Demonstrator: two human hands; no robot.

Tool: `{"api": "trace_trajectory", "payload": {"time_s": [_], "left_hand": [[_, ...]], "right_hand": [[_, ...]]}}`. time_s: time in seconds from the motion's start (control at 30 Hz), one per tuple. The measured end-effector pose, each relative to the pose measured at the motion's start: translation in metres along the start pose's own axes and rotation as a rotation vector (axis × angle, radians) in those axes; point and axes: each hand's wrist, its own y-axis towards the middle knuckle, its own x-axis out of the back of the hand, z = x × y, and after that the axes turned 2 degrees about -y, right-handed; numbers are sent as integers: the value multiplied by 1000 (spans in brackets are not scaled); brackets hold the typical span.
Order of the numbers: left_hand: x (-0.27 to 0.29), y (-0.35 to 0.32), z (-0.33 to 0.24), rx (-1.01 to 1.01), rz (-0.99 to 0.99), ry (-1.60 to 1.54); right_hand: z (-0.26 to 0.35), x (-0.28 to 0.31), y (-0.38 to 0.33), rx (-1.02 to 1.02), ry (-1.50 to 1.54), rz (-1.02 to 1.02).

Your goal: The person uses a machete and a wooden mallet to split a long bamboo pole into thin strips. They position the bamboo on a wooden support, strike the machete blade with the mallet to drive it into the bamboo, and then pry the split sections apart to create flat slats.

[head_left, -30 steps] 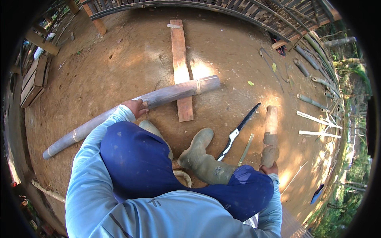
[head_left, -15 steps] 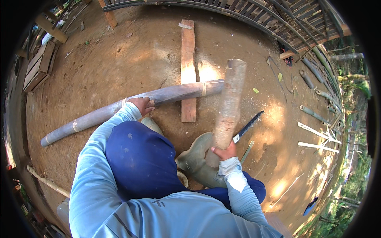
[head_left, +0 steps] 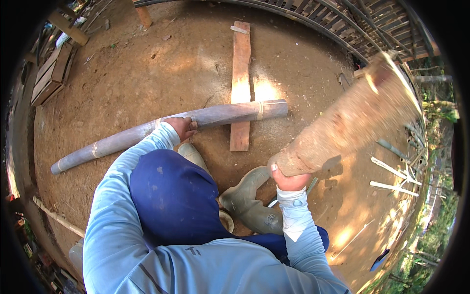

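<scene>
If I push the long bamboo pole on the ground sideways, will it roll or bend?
The bamboo pole is round and lies across a flat wooden plank, so it would probably roll if the left hand let go. It looks thick and straight, so likely stiff, not floppy. Given its length, it is probably fairly heavy to lift.

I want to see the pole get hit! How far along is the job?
Done: the bamboo pole lies across the plank on the dirt. In hand: the left hand grips the pole, and the right hand holds a thick log raised in the air, blurred. Left: the pole looks whole, with no split or dent showing, and the log is not touching it.
</scene>
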Motion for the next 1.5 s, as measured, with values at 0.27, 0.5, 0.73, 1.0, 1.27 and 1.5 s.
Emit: {"api": "trace_trajectory", "payload": {"time_s": [0.27, 0.5, 0.73, 1.0, 1.27, 1.5], "left_hand": [[-10, 6, 4, -29, -90, -11], [7, 28, 39, 195, -48, -111], [22, 52, 44, 180, -72, -150], [20, 58, 56, 127, -49, -169], [4, 17, 49, 136, -24, -288], [-28, 5, 57, 287, -222, -418]], "right_hand": [[-86, -42, -44, -435, -619, 117], [-125, -12, -36, -691, -663, 314], [-107, 16, -21, -605, -522, 170], [-95, -24, 31, -782, -475, 274], [-124, -20, 15, -712, -633, 267], [-96, -6, 8, -797, -767, 334]]}}
